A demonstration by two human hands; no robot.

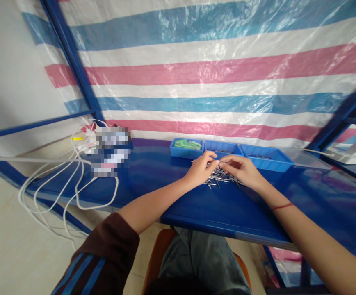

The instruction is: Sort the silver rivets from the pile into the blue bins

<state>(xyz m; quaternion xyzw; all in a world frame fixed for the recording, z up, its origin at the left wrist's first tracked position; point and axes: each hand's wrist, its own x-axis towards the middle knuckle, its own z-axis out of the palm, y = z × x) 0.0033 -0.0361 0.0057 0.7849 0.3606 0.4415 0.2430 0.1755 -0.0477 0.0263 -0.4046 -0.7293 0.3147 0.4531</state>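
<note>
Several small, thin, silvery metal pieces lie in a loose heap on the blue tabletop; their exact kind is too small to tell. Over the heap's left side, my left hand has its thumb and fingers closed in a pinch. My right hand comes in from the other side, fingers curled together, its tips almost meeting those of the left. Whatever is between the fingertips is too small to make out. Just behind the hands stands the middle blue bin, with some thin pieces inside.
A left blue bin holds green-and-white packets; a right blue bin has a few thin pieces. White cables loop over the blue table's left end beside blurred-out items. Blue frame posts and a striped plastic sheet bound the back.
</note>
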